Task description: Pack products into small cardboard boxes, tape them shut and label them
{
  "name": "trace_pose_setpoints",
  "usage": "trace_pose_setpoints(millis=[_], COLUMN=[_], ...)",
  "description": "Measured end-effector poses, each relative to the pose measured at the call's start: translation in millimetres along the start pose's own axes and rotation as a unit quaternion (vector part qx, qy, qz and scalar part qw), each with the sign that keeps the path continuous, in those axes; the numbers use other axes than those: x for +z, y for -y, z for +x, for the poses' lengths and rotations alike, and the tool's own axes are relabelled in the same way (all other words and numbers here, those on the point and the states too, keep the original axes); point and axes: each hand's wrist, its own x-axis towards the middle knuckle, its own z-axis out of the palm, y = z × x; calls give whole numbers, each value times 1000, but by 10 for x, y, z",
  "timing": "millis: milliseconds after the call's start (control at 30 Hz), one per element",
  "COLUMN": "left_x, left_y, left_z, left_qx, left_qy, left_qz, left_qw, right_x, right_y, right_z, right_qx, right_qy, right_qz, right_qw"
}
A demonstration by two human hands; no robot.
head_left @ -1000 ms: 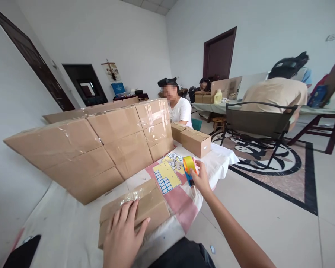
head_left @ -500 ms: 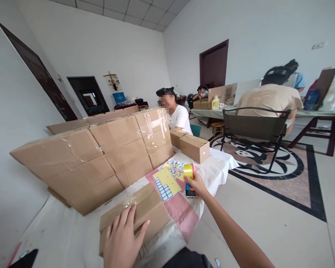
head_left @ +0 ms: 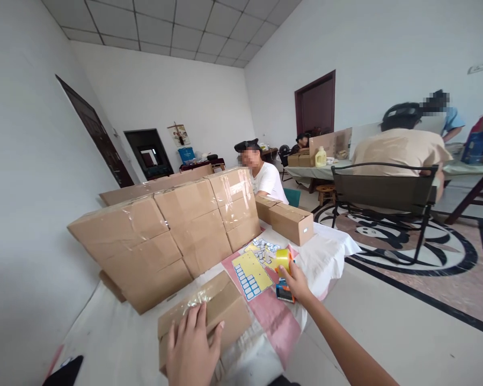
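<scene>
A closed cardboard box (head_left: 229, 303) lies before me on the cloth-covered table, with shiny clear tape along its top. My left hand (head_left: 195, 340) rests on that box, fingers stretched out and thumb apart. To the right, my right hand (head_left: 297, 281) is closed around a tape dispenser (head_left: 284, 261) carrying a yellowish roll. Its blue and orange lower part with a dark end shows below the hand; the palm side of my grip is hidden. Just left of the dispenser, a yellow printed pattern (head_left: 251, 273) with blue-edged blocks shows on the tabletop.
A wall of stacked cardboard boxes (head_left: 185, 230) stands along the left and far side. Two long boxes (head_left: 293, 222) lie at the far right corner. Across the table sits a person in white (head_left: 270, 179). Another person sits on a black-framed chair (head_left: 386, 187) at the right.
The whole view has shifted, so the scene sits further right and lower. My left hand stays on the box, and my right hand still grips the tape dispenser.
</scene>
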Motion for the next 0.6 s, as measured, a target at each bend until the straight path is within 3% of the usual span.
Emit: trace_pose_setpoints(millis=[167, 367, 467, 600], left_x=[54, 77, 8, -179], left_y=[-84, -349, -560, -782], left_z=[-81, -144, -91, 76], left_qx=[-3, -57, -22, 48], left_qy=[-15, -74, -92, -7], left_qz=[-23, -31, -117, -322], left_qw=[1000, 995, 989, 946], right_x=[105, 177, 178, 152], right_y=[166, 610, 808, 945], right_z=[-222, -492, -648, -891], right_qx=[15, 77, 100, 170], right_qy=[22, 58, 96, 124], right_qz=[108, 232, 241, 288], right_qw=[994, 968, 961, 934])
